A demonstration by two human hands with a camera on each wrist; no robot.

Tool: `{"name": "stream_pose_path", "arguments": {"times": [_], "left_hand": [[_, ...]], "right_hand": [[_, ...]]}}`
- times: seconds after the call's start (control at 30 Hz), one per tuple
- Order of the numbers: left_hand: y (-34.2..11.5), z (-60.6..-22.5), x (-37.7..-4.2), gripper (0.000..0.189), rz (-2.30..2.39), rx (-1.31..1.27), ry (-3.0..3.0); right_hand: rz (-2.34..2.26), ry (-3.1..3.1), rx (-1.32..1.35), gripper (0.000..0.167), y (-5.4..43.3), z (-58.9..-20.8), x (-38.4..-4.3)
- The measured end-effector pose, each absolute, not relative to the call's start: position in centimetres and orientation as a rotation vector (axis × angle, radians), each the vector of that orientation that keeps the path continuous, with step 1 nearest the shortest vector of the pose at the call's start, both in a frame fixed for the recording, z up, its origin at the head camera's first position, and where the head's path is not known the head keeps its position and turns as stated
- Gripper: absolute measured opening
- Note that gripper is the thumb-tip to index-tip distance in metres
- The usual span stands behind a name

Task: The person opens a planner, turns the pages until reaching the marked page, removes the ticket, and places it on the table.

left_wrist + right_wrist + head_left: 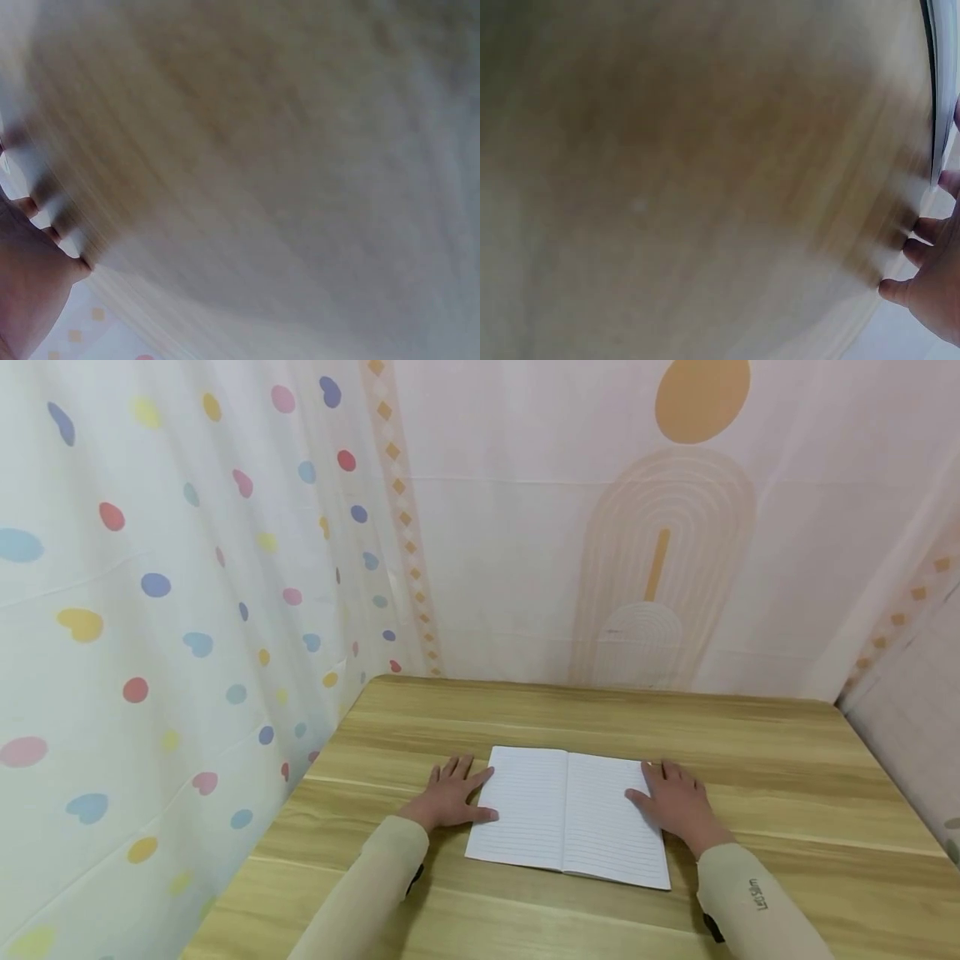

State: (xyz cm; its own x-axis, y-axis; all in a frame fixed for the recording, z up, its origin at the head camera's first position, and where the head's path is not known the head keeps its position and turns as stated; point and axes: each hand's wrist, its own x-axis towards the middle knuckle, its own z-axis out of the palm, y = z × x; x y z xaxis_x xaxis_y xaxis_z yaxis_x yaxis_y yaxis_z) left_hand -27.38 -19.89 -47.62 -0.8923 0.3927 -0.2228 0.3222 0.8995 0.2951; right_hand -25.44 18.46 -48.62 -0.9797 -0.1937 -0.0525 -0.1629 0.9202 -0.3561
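An open notebook (525, 810) with blank ruled pages lies flat on the wooden table. My left hand (448, 799) is spread at its left edge, with thumb and index fingertip on the page margin and the other fingers on the wood. At the opposite side, my right hand (677, 803) rests over the right edge, its thumb lying on the page. In the left wrist view, the left hand (34, 262) shows at the far left, fingertips down on the table. The right wrist view catches the right hand (934, 270) beside the notebook's edge (936, 90).
The wood-grain table (600, 718) reaches back to a pale curtain (495, 568) with an arch print. A curtain with coloured dots (172, 652) hangs along the left side, and another pale cloth (907, 710) borders the right.
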Motion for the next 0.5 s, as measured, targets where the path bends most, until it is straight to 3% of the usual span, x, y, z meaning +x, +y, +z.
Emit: {"name": "stream_pose_path", "arguments": {"times": [0.2,0.5], "left_hand": [[-19.93,-47.86,-27.57,0.087,0.354,0.537,2.793],[-19.91,-47.94,-27.64,0.087,0.343,0.533,2.794]], "right_hand": [[-0.562,2.977,-0.253,0.073,19.06,-48.17,-25.62],[-0.487,3.075,-0.344,0.054,18.51,-48.16,-25.31]]}}
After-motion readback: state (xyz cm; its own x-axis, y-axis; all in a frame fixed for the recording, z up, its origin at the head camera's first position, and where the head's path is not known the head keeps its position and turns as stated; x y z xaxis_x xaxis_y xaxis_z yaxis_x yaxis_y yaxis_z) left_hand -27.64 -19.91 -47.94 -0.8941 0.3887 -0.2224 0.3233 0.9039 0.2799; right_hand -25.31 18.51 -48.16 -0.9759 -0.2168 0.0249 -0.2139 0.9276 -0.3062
